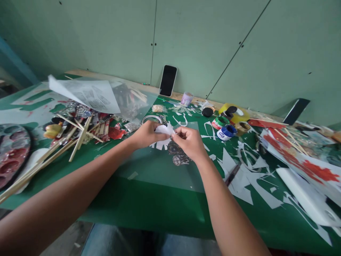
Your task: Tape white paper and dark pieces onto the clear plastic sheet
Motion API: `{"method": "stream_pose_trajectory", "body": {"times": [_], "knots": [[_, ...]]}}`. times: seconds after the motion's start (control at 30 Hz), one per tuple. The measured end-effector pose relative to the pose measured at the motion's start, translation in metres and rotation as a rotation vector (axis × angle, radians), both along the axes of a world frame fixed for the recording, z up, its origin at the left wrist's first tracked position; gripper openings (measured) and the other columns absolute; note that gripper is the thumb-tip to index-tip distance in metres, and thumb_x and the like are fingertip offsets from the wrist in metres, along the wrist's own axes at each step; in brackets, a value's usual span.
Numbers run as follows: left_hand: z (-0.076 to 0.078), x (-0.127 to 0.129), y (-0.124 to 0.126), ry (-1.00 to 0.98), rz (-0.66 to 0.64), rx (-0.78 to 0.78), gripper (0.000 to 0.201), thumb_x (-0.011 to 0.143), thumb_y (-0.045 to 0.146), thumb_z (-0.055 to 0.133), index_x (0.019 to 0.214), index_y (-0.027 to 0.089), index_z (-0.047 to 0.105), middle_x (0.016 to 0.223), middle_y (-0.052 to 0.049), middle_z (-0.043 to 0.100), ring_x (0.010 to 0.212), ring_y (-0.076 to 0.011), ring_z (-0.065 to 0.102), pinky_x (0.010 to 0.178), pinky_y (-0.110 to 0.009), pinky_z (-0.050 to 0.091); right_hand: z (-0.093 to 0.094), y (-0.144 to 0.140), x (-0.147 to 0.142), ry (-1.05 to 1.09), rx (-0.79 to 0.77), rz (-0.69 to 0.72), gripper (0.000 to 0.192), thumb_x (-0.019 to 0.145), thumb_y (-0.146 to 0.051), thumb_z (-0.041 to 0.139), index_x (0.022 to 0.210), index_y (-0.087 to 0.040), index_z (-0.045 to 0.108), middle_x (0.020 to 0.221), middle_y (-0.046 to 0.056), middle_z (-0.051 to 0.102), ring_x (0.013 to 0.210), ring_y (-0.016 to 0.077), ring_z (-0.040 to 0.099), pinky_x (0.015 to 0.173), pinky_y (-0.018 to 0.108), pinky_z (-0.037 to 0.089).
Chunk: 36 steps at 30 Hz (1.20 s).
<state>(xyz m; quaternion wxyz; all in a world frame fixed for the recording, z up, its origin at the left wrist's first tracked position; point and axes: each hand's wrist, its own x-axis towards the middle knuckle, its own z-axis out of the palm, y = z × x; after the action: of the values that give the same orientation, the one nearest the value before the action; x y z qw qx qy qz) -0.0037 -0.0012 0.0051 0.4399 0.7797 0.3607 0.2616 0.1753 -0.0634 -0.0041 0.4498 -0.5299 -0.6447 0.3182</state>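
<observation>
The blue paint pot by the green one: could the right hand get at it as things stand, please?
Probably yes: the blue paint pot stands just beyond the right hand with only paper scraps between, though that hand holds a white paper piece.

Soft, even daylight fills the scene, casting only faint shadows under the forearms. Mild glare sits on the clear plastic sheet (160, 167). Wide-angle distortion bends the edges and stretches the arms; the centre stays sharp.

Sticks (66, 138) left of hands (170, 137), jars (226, 128) right

Left hand (146, 134) and right hand (189, 141) pinch a white paper piece (164, 129) between them above the green table (149, 202).
</observation>
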Motion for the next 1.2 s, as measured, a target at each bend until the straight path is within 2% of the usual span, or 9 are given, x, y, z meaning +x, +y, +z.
{"method": "stream_pose_trajectory", "body": {"times": [0.17, 0.5, 0.67, 0.73, 0.8, 0.87, 0.93, 1.03, 1.2], "knots": [[0.0011, 0.0007, -0.0027, 0.007, 0.008, -0.010, 0.028, 0.067, 0.039, 0.069, 0.063, 0.012, 0.060, 0.056, 0.001, 0.053, 0.052, -0.0099, 0.048, 0.048, -0.021, 0.034, -0.0027, 0.0017, -0.0013, -0.007, 0.013, -0.024, 0.018, 0.075, -0.032, 0.058, 0.062, -0.019, 0.055, 0.057, -0.003, 0.050, 0.052, 0.0097, 0.042, 0.052, 0.025, 0.033], [-0.0027, 0.0000, 0.0002, -0.080, 0.001, -0.098, 0.025, 0.066, 0.035, 0.072, 0.067, 0.012, 0.064, 0.060, -0.002, 0.060, 0.052, -0.0106, 0.053, 0.046, -0.021, 0.039, -0.0021, 0.0026, 0.0029, 0.050, -0.030, -0.002, 0.018, 0.076, -0.033, 0.058, 0.066, -0.018, 0.061, 0.062, 0.000, 0.062, 0.053, 0.0131, 0.058, 0.055, 0.026, 0.044], [-0.0041, 0.0003, 0.0018, -0.091, 0.010, -0.118, 0.027, 0.067, 0.036, 0.071, 0.076, 0.011, 0.067, 0.065, -0.004, 0.064, 0.054, -0.0130, 0.057, 0.047, -0.022, 0.041, -0.0039, 0.0038, 0.0033, 0.039, -0.012, 0.015, 0.015, 0.077, -0.027, 0.054, 0.078, -0.018, 0.067, 0.066, 0.001, 0.065, 0.056, 0.0140, 0.059, 0.056, 0.026, 0.046], [-0.0050, 0.0005, 0.0025, -0.080, 0.043, -0.103, 0.028, 0.068, 0.037, 0.070, 0.075, 0.011, 0.066, 0.065, -0.005, 0.064, 0.055, -0.0136, 0.057, 0.047, -0.023, 0.041, -0.0035, 0.0031, 0.0018, 0.037, 0.064, -0.045, 0.021, 0.076, -0.023, 0.052, 0.089, -0.018, 0.069, 0.073, 0.003, 0.068, 0.058, 0.0137, 0.059, 0.056, 0.027, 0.046], [-0.0056, 0.0008, 0.0031, -0.066, 0.074, -0.084, 0.028, 0.068, 0.038, 0.069, 0.072, 0.011, 0.065, 0.063, -0.005, 0.064, 0.055, -0.0137, 0.057, 0.047, -0.023, 0.041, -0.0023, 0.0013, 0.0000, 0.012, 0.218, -0.155, 0.023, 0.077, -0.023, 0.052, 0.093, -0.018, 0.068, 0.078, 0.004, 0.068, 0.059, 0.0132, 0.057, 0.057, 0.027, 0.046], [-0.0060, 0.0010, 0.0034, -0.060, 0.093, -0.064, 0.028, 0.068, 0.039, 0.069, 0.069, 0.011, 0.064, 0.062, -0.004, 0.063, 0.055, -0.0133, 0.056, 0.047, -0.022, 0.040, -0.0010, -0.0009, -0.0018, -0.059, 0.376, -0.231, 0.016, 0.079, -0.024, 0.053, 0.085, -0.018, 0.067, 0.075, 0.004, 0.066, 0.059, 0.0128, 0.054, 0.058, 0.027, 0.045], [-0.0062, 0.0012, 0.0034, -0.069, 0.103, -0.034, 0.027, 0.069, 0.039, 0.068, 0.068, 0.012, 0.063, 0.061, -0.003, 0.062, 0.054, -0.0124, 0.055, 0.047, -0.022, 0.039, -0.0006, -0.0027, -0.0032, -0.147, 0.454, -0.222, 0.015, 0.082, -0.025, 0.054, 0.076, -0.019, 0.066, 0.071, 0.003, 0.064, 0.058, 0.0126, 0.052, 0.057, 0.027, 0.043], [-0.0065, 0.0015, 0.0031, -0.102, 0.095, -0.007, 0.026, 0.069, 0.038, 0.068, 0.067, 0.012, 0.063, 0.059, -0.001, 0.059, 0.053, -0.0112, 0.053, 0.047, -0.021, 0.038, -0.0013, -0.0031, -0.0044, -0.210, 0.422, -0.183, 0.019, 0.085, -0.027, 0.053, 0.075, -0.020, 0.067, 0.074, 0.003, 0.066, 0.061, 0.0131, 0.053, 0.057, 0.027, 0.042], [-0.0068, 0.0015, 0.0026, -0.127, 0.040, -0.024, 0.025, 0.070, 0.037, 0.068, 0.068, 0.012, 0.064, 0.061, -0.001, 0.062, 0.055, -0.0117, 0.055, 0.049, -0.021, 0.040, -0.0016, -0.0018, -0.0041, -0.191, 0.298, -0.170, 0.021, 0.085, -0.031, 0.053, 0.075, -0.020, 0.069, 0.076, 0.004, 0.068, 0.064, 0.0145, 0.056, 0.061, 0.028, 0.044]]}}
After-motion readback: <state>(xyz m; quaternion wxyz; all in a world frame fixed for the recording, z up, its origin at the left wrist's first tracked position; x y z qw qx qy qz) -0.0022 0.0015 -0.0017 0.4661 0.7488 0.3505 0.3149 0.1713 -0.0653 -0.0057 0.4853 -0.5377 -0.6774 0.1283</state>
